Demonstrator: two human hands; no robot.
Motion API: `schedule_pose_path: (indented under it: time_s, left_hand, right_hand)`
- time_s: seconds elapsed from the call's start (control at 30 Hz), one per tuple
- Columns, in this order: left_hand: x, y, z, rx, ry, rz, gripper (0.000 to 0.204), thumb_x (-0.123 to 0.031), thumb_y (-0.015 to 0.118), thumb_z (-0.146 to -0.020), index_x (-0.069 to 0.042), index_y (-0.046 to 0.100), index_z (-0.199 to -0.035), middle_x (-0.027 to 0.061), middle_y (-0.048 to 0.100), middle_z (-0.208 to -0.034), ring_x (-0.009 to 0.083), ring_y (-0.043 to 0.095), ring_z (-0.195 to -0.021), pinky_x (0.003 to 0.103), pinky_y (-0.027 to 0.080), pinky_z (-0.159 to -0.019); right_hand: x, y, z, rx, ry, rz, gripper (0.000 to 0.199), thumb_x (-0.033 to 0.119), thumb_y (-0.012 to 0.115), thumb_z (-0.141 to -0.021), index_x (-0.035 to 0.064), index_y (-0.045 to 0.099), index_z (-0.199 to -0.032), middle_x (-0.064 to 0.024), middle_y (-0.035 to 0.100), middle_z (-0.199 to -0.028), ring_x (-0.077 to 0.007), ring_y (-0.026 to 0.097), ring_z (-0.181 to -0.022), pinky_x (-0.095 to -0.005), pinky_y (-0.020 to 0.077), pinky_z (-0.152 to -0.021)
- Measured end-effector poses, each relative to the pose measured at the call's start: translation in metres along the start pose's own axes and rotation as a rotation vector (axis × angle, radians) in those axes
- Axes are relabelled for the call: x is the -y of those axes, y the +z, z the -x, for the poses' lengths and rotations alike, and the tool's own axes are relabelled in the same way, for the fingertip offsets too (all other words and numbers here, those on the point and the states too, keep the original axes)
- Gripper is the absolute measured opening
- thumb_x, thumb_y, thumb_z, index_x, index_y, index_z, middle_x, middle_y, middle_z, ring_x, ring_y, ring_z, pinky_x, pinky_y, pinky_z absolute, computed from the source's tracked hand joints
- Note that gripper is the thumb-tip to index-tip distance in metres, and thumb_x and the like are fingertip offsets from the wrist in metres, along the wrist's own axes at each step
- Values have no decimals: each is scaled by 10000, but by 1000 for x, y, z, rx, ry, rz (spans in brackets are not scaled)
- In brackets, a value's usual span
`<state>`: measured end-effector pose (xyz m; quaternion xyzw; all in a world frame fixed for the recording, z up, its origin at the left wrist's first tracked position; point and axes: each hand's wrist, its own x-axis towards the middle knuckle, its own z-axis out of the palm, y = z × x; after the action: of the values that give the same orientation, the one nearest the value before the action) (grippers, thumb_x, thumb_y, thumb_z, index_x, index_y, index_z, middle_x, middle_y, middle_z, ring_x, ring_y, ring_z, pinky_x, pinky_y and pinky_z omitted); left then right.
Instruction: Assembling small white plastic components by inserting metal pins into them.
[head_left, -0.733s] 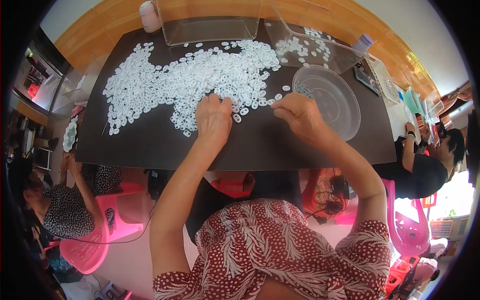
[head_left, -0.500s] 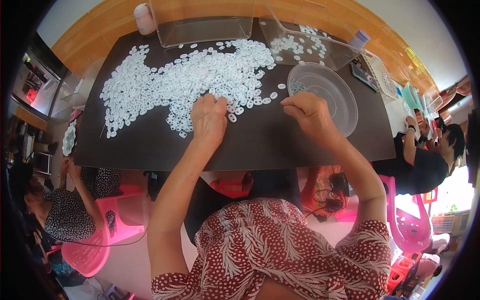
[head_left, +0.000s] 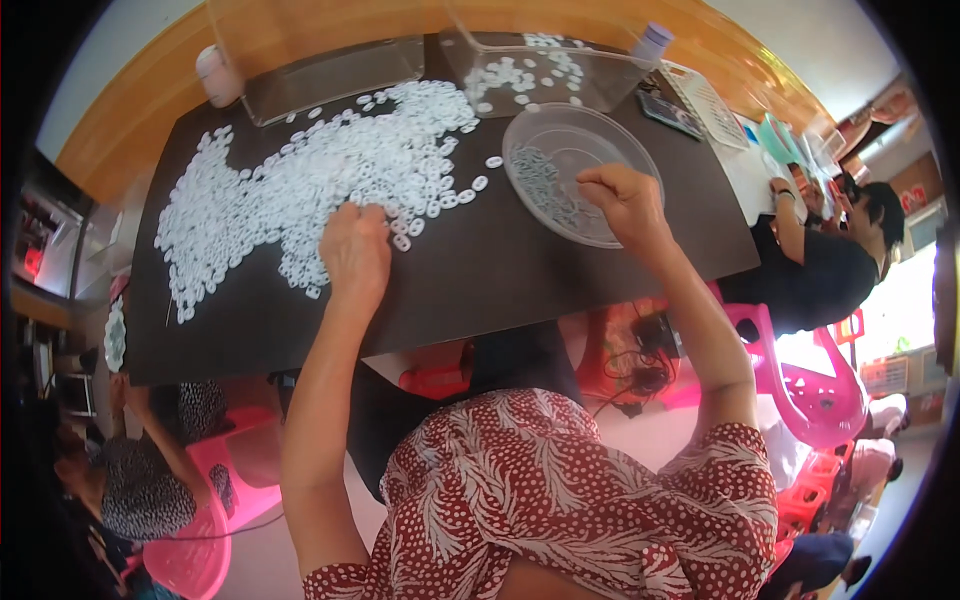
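Lifting away from the heap, the right hand (head_left: 625,203) had travelled to the clear round dish (head_left: 640,160) and now hung over its near rim, where a moment earlier it had been down on the dark table (head_left: 520,280) among the loose pieces. Its fingers were curled inward into a loose fist, thumb tucked against them, as if pinching something small; from where I stood I could not tell whether a ring was actually between them. A thin scatter of pieces already lay on the dish's left side.

Meanwhile the left hand (head_left: 355,250) had hardly shifted. It lay palm down to the left of the dish, fingers pressed flat and close together on the near edge of the white rings (head_left: 300,180), which spread in a broad drift across the table away from the dish. A few stray rings lay between the heap and the dish.

Behind the dish stood a clear box (head_left: 540,70) with more rings in it, and to the left of that a second clear box (head_left: 330,75). Right of the dish, at the table's end, sat another person in a dark top (head_left: 810,280).

Judging by that move, one more handful was being carried over, while the heap looked barely reduced.
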<state>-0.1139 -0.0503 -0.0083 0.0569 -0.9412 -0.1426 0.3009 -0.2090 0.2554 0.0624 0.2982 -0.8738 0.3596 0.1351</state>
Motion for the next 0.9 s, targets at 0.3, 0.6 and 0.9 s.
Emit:
schedule_pose_path:
  time_s: [0.3, 0.6, 0.9]
  left_hand:
    - [-27, -26, 12, -81, -53, 288, 110, 16, 641, -764, -18, 546, -809, 116, 555, -769, 306, 552, -732, 393, 439, -638]
    - [-82, -27, 52, 50, -219, 628, 110, 50, 643, -772, -1, 611, -864, 98, 557, -744, 218, 548, -656, 293, 447, -603]
    - [-81, -23, 50, 96, -199, 673, 83, 12, 657, -777, -8, 607, -839, 89, 572, -743, 225, 551, -657, 307, 436, -584]
  right_hand:
    - [-45, -8, -1, 58, 129, 40, 155, 78, 639, -761, 2, 678, -891, -154, 672, -837, -270, 652, -763, -335, 493, -689]
    - [-69, 1, -34, 160, -100, 158, 135, 59, 626, -750, 2, 665, -866, -159, 651, -840, -323, 628, -779, -361, 491, -705]
    - [-15, 35, -90, 161, -518, 197, 142, 71, 679, -699, 47, 650, -835, -81, 618, -778, -267, 555, -778, -376, 431, -699]
